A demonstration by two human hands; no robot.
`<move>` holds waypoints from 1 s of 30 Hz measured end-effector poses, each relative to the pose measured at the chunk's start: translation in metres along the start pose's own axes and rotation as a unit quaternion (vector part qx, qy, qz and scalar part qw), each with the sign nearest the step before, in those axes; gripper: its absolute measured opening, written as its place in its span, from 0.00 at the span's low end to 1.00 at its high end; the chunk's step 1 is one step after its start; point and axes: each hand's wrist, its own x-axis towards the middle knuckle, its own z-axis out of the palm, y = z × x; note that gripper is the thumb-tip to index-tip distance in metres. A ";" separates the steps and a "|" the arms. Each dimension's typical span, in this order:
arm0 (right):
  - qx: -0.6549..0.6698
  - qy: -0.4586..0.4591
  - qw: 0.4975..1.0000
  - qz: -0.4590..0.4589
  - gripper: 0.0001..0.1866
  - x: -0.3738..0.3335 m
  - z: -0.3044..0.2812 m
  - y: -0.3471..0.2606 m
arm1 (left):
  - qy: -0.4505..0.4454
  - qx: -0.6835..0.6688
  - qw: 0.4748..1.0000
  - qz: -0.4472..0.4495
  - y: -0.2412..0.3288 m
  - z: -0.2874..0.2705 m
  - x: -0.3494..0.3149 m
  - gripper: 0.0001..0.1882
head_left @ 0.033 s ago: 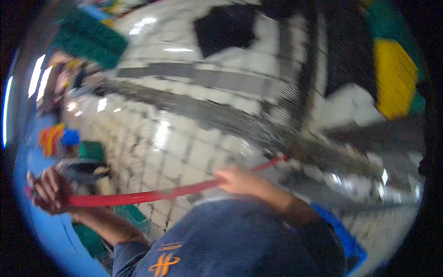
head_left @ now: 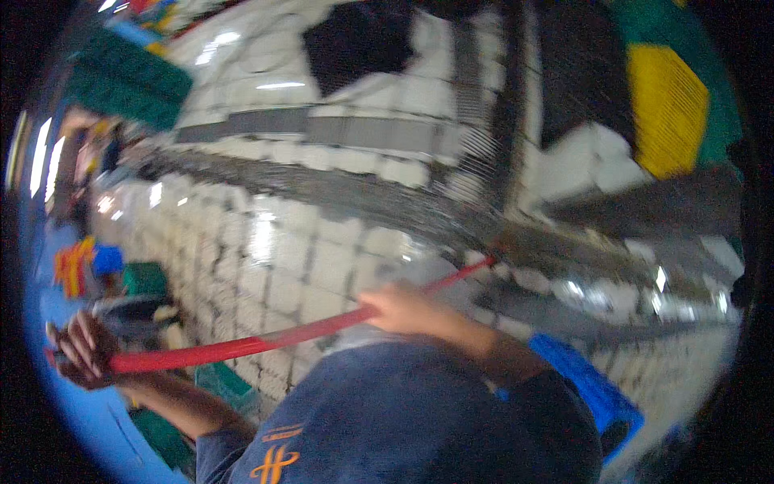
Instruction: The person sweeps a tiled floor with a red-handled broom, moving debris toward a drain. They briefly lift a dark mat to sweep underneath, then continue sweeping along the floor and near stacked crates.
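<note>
red long handle (head_left: 266, 343). floor (head_left: 322, 266) white tiles, dark grout, grey strips. blue shirt (head_left: 387, 427), orange mark; yellow panel (head_left: 665, 109), green crate (head_left: 129, 81)

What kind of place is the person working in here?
Probably a tiled wash or work area, though the view is blurred. The white tiled floor looks wet and shiny, green crates stand along the edge, and both hands hold a long red handle.
</note>
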 end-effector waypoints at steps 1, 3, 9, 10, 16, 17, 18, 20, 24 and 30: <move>-0.028 0.027 0.999 0.018 0.14 -0.011 -0.003 0.006 | -0.016 -0.011 0.999 -0.045 -0.015 -0.010 -0.010 0.26; -0.067 0.052 0.994 0.061 0.13 -0.041 -0.011 0.017 | 0.064 -0.017 0.997 -0.049 -0.050 -0.015 -0.034 0.24; -0.180 0.173 0.927 0.279 0.09 -0.113 -0.038 0.120 | 0.044 -0.043 0.957 -0.283 -0.182 0.105 -0.111 0.17; -0.198 0.233 0.919 0.249 0.07 -0.133 -0.042 0.145 | -0.039 -0.049 0.932 -0.357 -0.193 0.131 -0.118 0.19; -0.104 0.208 0.951 0.204 0.03 -0.091 -0.002 0.222 | -0.250 -0.007 0.889 -0.383 -0.181 0.203 -0.067 0.12; -0.074 0.204 0.965 0.151 0.02 -0.073 0.004 0.219 | -0.282 0.012 0.891 -0.355 -0.170 0.204 -0.045 0.12; -0.011 0.210 0.972 0.104 0.03 -0.055 0.009 0.213 | -0.323 0.041 0.882 -0.342 -0.161 0.206 -0.025 0.12; 0.003 0.176 0.980 0.094 0.03 -0.021 0.017 0.198 | -0.433 0.049 0.848 -0.300 -0.145 0.213 0.005 0.12; 0.006 0.175 0.984 -0.021 0.07 0.036 0.031 0.170 | -0.446 0.111 0.865 -0.203 -0.116 0.230 0.020 0.11; 0.039 0.111 0.988 -0.100 0.10 0.104 0.059 0.126 | -0.464 0.121 0.872 -0.103 -0.083 0.229 0.020 0.16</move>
